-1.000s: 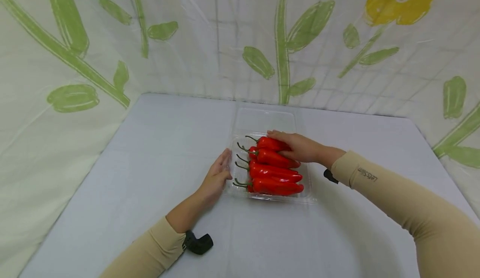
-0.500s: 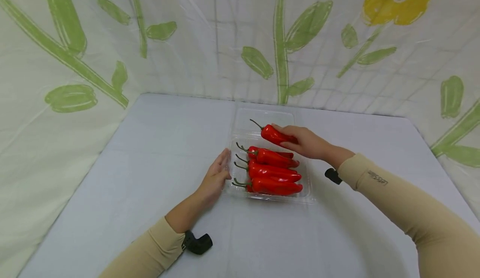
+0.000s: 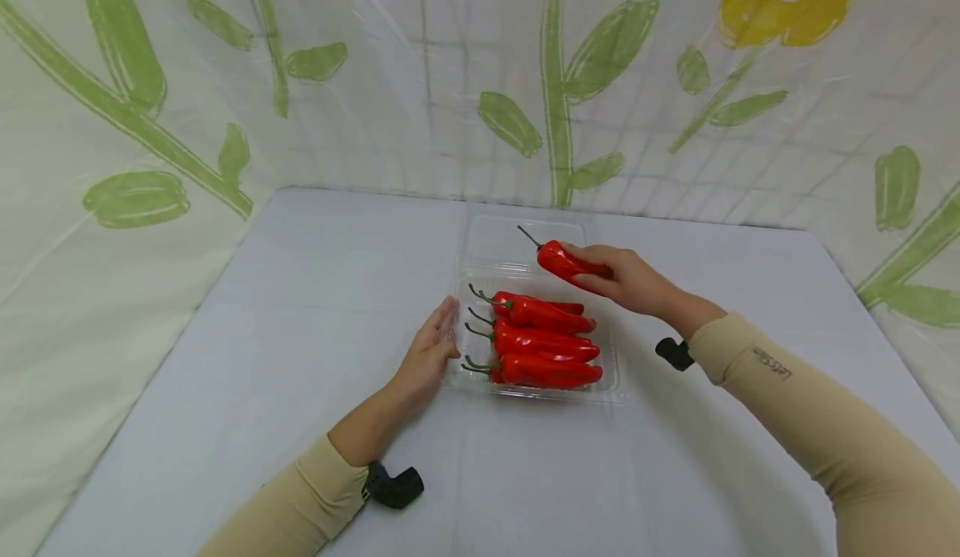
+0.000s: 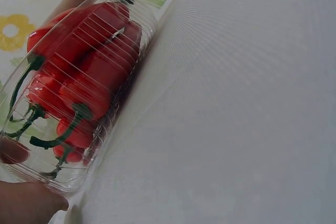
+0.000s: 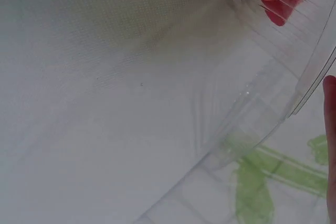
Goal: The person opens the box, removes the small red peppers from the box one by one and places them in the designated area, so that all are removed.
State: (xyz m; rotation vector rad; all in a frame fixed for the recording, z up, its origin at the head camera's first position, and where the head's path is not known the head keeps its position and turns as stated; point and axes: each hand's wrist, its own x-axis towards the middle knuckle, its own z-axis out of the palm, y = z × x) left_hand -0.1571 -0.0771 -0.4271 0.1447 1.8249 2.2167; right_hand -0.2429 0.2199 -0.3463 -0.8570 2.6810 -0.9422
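Note:
A clear plastic clamshell container (image 3: 617,373) lies on the table, its lid (image 3: 487,236) folded flat toward the back. Several red chili peppers (image 3: 551,371) with green stems lie in it, stems to the left. In my right hand (image 3: 637,282) a red chili pepper (image 3: 557,260) is gripped by its body, raised above the container's back part, stem pointing up-left. Against the container's left side rests my left hand (image 3: 420,365), fingers fairly straight. Through the ribbed wall in the left wrist view, peppers (image 4: 86,82) are visible. The right wrist view shows only one fingertip (image 5: 329,85).
A pale cloth-covered table (image 3: 337,273) extends around the container. Behind it hangs a white curtain (image 3: 375,123) printed with yellow flowers and green leaves. Dark wrist devices (image 3: 397,488) sit on both wrists.
My right hand has lifted a red chili pepper out of the container's back row and moved it up and slightly right. The left hand stays against the container's side.

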